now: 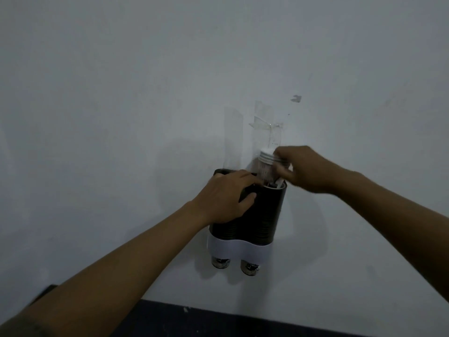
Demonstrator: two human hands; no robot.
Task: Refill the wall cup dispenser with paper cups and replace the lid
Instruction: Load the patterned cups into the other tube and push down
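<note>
The wall cup dispenser (264, 215) is mounted upright on the wall in front of me. It has two dark, translucent tubes side by side, joined at the bottom by a white wavy-edged collar (240, 250). Stacked cup rims show faintly through both tubes. One cup bottom protrudes below each tube, the left (220, 262) and the right (250, 268). The right tube is open at the top. A stack of paper cups (266, 166), white-rimmed and bottom-down, stands partly inserted in that opening, tilted slightly left. The left tube's top is largely hidden.
</note>
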